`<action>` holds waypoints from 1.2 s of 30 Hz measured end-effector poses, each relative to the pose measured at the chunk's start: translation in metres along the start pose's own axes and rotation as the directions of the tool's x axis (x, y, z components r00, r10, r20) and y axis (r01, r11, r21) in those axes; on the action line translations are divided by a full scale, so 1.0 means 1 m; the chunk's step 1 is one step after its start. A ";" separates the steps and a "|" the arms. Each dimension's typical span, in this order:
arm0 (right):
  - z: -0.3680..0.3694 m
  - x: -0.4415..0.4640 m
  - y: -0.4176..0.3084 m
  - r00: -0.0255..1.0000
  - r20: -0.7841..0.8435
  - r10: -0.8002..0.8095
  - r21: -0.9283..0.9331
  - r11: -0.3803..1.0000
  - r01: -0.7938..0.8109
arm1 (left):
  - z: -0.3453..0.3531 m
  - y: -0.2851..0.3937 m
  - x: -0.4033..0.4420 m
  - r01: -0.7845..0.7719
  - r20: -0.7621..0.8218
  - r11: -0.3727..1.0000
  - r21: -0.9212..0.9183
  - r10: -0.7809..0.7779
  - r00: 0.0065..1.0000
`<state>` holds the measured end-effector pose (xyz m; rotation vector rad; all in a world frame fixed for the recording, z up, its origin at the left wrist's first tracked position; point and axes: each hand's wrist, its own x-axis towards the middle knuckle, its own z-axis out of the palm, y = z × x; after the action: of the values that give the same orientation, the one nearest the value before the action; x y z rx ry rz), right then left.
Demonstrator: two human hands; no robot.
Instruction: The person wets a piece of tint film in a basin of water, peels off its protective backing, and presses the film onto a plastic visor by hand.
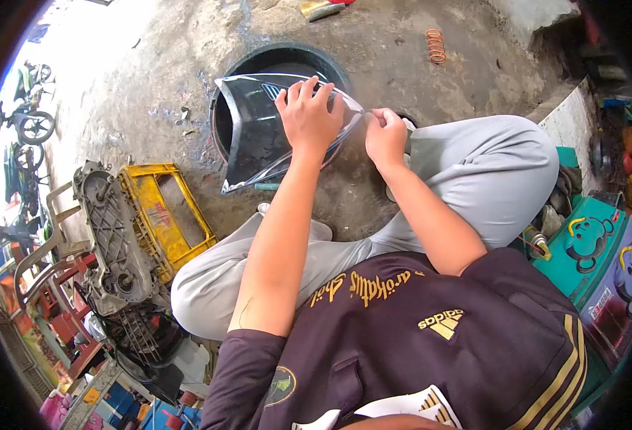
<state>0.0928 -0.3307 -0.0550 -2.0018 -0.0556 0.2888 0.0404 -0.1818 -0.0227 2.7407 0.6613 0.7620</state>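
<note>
A glossy black motorcycle body panel (254, 118) with white and blue trim lies over a round dark basin (276, 54) on the floor. My left hand (310, 118) rests on the panel's upper face, fingers spread and slightly bent, thumb near the right edge. At the panel's pointed right end, my right hand (386, 140) has thumb and forefinger pinched together on the tip. Whether a thin film or strip is also between those fingers is too small to tell. The panel covers much of the basin's inside.
A yellow crate (165, 215) and a grey metal engine casing (115, 233) stand to the left. An orange coil spring (436, 46) lies on the concrete floor at the upper right. Beside my right knee is a green case (581, 240). Bicycles (35, 127) stand at the far left.
</note>
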 end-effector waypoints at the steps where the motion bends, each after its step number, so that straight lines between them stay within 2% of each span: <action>1: 0.000 0.003 0.002 1.000 0.001 0.003 -0.005 1.000 -0.003 | 0.001 0.001 -0.003 0.006 0.007 1.000 0.002 -0.006 1.000; 7: 0.002 0.001 -0.005 0.999 0.025 0.047 -0.002 0.999 -0.047 | 0.000 0.001 -0.002 0.016 0.005 1.000 -0.010 -0.016 1.000; 9: 0.006 0.013 -0.001 0.999 -0.037 0.016 0.053 0.998 -0.014 | 0.000 0.002 -0.003 0.024 0.013 1.000 -0.005 -0.024 1.000; 15: 0.003 0.007 -0.002 0.998 0.034 0.051 0.029 0.998 -0.052 | 0.001 0.003 -0.002 0.026 0.010 1.000 0.007 -0.026 1.000; 17: 0.007 0.019 0.004 0.995 -0.047 0.085 0.074 0.994 -0.081 | 0.001 0.001 -0.003 0.011 0.002 1.000 -0.010 -0.011 1.000; 19: 0.005 0.008 0.002 0.997 -0.063 0.037 0.045 0.998 -0.034 | 0.000 0.001 -0.003 0.006 0.007 1.000 -0.001 -0.006 1.000; 21: 0.005 0.005 0.003 0.995 -0.007 0.097 0.021 0.995 -0.096 | 0.001 0.002 -0.001 0.014 0.006 1.000 0.004 -0.014 1.000; 26: 0.007 0.008 0.001 0.997 -0.075 0.023 0.020 1.000 -0.022 | 0.001 0.001 -0.002 0.008 0.006 1.000 0.000 -0.008 1.000; 28: 0.004 0.003 -0.005 0.996 -0.010 0.090 0.045 0.995 -0.089 | 0.000 0.001 -0.001 0.014 0.007 1.000 0.004 -0.015 1.000; 32: 0.009 0.012 0.005 0.996 -0.059 0.066 0.099 0.993 -0.060 | 0.002 0.001 -0.003 0.007 -0.001 1.000 0.004 -0.007 1.000; 34: 0.003 -0.002 -0.017 0.994 0.009 0.113 0.120 0.986 -0.113 | 0.001 0.001 -0.001 0.010 0.006 1.000 0.010 -0.010 1.000; 36: 0.004 0.007 -0.012 0.994 -0.010 0.113 0.164 0.980 -0.110 | 0.002 0.003 -0.002 0.023 0.015 1.000 0.012 -0.023 1.000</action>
<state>0.1001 -0.3203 -0.0470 -1.8473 0.0906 0.3350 0.0411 -0.1857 -0.0245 2.7418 0.6949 0.7340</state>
